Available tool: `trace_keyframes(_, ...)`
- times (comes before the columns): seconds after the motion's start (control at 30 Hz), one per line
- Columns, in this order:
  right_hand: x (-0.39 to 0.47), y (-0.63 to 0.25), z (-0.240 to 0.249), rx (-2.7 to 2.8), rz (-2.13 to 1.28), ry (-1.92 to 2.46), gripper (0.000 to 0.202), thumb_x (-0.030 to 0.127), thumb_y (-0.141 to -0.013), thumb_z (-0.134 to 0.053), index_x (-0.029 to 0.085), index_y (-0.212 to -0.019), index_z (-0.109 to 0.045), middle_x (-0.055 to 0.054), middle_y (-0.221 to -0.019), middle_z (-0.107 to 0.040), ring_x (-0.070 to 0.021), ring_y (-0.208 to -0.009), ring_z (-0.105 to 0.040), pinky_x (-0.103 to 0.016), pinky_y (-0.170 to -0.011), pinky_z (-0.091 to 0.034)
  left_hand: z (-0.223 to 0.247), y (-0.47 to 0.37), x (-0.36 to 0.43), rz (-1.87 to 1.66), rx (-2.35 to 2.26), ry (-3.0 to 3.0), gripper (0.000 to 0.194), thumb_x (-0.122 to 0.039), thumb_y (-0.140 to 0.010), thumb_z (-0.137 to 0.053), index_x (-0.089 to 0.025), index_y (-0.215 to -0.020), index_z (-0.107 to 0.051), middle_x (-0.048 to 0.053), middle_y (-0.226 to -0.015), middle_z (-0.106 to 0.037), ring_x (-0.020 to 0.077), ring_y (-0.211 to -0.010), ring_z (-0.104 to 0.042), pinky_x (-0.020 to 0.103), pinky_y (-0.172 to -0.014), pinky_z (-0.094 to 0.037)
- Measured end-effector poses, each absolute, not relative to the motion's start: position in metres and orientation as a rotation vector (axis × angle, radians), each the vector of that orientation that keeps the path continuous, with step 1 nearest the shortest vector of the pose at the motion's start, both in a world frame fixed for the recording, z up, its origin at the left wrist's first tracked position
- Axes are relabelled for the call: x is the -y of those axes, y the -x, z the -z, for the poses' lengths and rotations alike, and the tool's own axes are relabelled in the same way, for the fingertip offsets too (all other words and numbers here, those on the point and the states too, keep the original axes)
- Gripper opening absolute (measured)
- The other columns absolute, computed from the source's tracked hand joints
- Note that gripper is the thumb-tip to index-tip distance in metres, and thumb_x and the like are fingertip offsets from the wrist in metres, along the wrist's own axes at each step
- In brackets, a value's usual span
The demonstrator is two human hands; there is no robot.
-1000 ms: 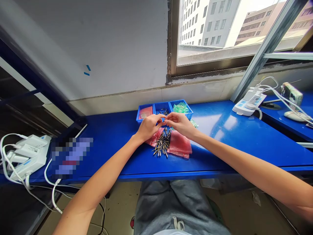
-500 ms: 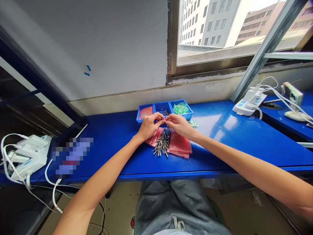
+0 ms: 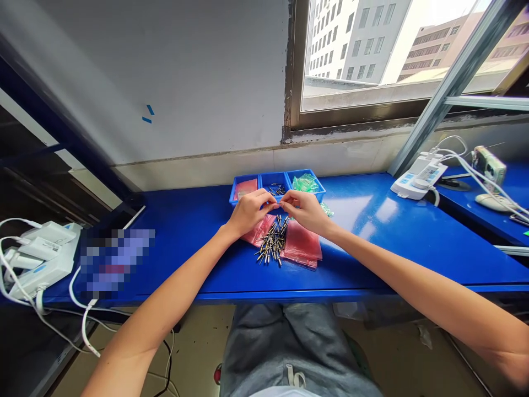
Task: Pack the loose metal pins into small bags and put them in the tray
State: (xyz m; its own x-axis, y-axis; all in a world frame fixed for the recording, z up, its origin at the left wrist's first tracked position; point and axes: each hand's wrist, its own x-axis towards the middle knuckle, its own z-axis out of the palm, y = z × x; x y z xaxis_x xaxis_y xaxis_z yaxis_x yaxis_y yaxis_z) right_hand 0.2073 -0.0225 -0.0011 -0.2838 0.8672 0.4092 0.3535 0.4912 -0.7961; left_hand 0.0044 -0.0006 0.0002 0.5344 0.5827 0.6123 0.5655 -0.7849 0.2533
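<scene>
Blue tabletop spans mid-frame; at centre, left hand and right hand curl near metal pins, whether grasping anything I cannot tell.

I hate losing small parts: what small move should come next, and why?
Probably draw the left hand and right hand slightly back over the pile of slim metallic parts before parting them. They meet in a pinch near the front of the blue bins, beyond most of the pile; anything held there is too small to make out, so a drop could go unnoticed.
</scene>
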Motion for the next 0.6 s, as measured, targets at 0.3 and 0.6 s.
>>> trace_keyframes(0.3, 0.0236, -0.2059, 0.0014, 1.924, -0.576, 1.065, 0.022, 0.031, -0.096, -0.054, 0.017, -0.081, -0.064, -0.001, -0.07, -0.066, -0.0116, -0.062, -0.054, -0.027, -0.061, -0.04, 0.0064, -0.0097, 0.0054, -1.062, -1.14, -2.635, 0.038, -0.027, -0.1, -0.056, -0.023, -0.138, -0.055, 0.002, -0.098, -0.078, 0.0175, -0.085, -0.074, 0.028, -0.078, -0.054)
trace_keyframes(0.6, 0.0259, -0.2019, 0.007, 1.927, -0.615, 1.061, 0.021, 0.031, -0.089, -0.062, 0.015, -0.081, -0.074, -0.003, -0.073, -0.074, -0.0123, -0.063, -0.06, -0.025, -0.061, -0.042, 0.0057, -0.0124, 0.0053, -1.134, -1.055, -2.538, 0.021, -0.028, -0.099, -0.057, -0.019, -0.104, -0.076, 0.004, -0.101, -0.08, 0.0195, -0.087, -0.076, 0.029, -0.079, -0.056)
